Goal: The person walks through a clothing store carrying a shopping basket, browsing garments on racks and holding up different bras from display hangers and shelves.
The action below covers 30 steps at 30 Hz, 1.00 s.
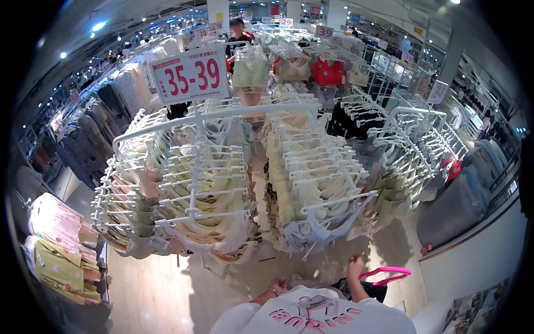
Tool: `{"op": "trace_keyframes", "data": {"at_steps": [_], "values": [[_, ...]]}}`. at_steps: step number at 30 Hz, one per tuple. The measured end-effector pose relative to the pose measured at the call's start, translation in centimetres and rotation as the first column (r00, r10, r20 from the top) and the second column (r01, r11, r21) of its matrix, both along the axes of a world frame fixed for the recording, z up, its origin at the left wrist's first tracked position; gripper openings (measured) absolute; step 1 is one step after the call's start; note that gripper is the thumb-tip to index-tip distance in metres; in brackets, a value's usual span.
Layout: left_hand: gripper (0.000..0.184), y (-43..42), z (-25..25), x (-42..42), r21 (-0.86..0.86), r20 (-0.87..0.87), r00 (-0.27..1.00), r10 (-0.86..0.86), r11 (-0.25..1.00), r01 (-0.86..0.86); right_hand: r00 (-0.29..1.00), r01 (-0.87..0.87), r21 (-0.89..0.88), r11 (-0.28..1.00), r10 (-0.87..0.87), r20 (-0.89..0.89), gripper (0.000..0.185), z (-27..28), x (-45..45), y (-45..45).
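Note:
My left hand (278, 285) hangs low in front of my body, a bracelet at its wrist. Its fingers look curled, and what they hold, if anything, does not show. To the right, my right hand (354, 267) is raised with the fingers closed; its contents are too small to make out. A pink loop-shaped handle (394, 271) sticks out beside my right forearm, above a black item (378, 291) partly hidden by the arm. Just ahead of both hands hang a pale blue bra (320, 234) and cream bras (214, 236) on white hangers, apart from my hands.
A white rack (194, 167) carries dense rows of bras under a price sign (190, 76) reading 35-39. Pink and green garments (58, 267) hang at left. A low white partition (473, 245) stands right. Wood floor (144, 289) lies below; a person (238, 36) stands far back.

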<state>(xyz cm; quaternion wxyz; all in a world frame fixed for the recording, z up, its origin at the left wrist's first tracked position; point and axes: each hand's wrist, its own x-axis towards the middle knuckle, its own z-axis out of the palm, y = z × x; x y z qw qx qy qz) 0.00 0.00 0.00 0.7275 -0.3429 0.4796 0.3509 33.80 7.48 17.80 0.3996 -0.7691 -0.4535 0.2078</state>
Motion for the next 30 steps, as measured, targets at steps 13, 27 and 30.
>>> {"op": "trace_keyframes", "data": {"at_steps": [13, 27, 30], "values": [[0.015, -1.7, -0.6, -1.8, 0.096, -0.046, 0.996, 0.082, 0.992, -0.078, 0.669, 0.571, -0.202, 0.796, -0.308, 0.677, 0.040, 5.2, 10.5, -3.6], [0.017, -1.6, -0.1, -2.9, 0.162, -0.068, 0.998, -0.012, 0.987, 0.023, 0.748, 0.408, -0.079, 0.909, -0.284, 0.600, 0.027, 5.2, 7.2, -5.1], [0.020, -1.6, 0.9, -2.9, 0.155, -0.092, 0.995, -0.031, 0.987, 0.045, 0.735, 0.422, -0.058, 0.905, -0.304, 0.605, 0.026, 5.2, 6.4, -5.8]]}}
